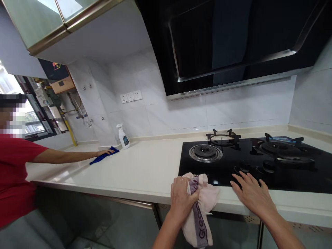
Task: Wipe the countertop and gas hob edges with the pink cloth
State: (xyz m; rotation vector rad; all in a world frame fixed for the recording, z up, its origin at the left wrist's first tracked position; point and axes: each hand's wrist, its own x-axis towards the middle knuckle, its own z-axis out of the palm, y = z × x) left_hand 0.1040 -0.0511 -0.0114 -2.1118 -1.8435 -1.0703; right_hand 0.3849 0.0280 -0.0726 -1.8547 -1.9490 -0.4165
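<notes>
My left hand [181, 197] grips a pale pink towel [204, 197] with a purple lettered band, at the front edge of the counter by the hob's near left corner. Part of the towel hangs down over the edge. My right hand [252, 193] lies with fingers spread on the front rim of the black gas hob [223, 176], just below its knobs [268, 166]. The left burner [205, 152] is bare. Its pan support [223, 138] sits behind it, while the right burner [277, 148] has its support in place.
On the left, a co-worker in a red top [18, 173] presses a blue cloth [105, 155] on the white counter [145, 169]. A white spray bottle [123, 137] stands near the wall. The black range hood [233, 45] overhangs the hob, and wall cabinets [38, 24] hang at upper left.
</notes>
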